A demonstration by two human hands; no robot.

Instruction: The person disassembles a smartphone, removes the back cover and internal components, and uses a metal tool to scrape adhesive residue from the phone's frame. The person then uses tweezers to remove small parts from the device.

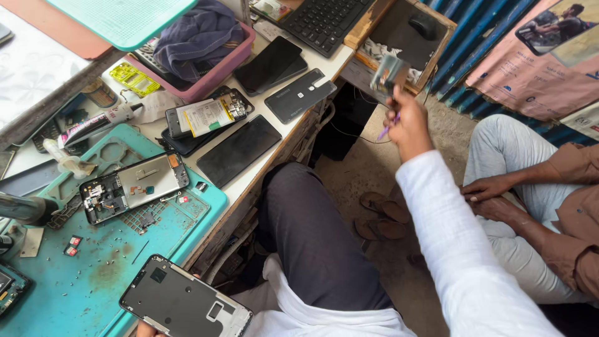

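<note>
My right hand (409,125) reaches out over the floor to the right of the bench, white sleeve stretched behind it. It grips a blurred grey rectangular object (388,73) and a thin purple tool (387,130). Only a fingertip of my left hand (145,329) shows at the bottom edge, under the corner of a black phone frame (187,302) that hangs over the edge of the teal work mat (93,268). An opened phone (134,187) with bare parts lies on the mat further left.
Several dark phones (238,150) and a grey back cover (299,95) lie on the white bench. Behind them are a pink tray (234,59) with blue cloth and a keyboard (324,22). Another person (549,187) sits at the right. Sandals (380,215) lie on the floor.
</note>
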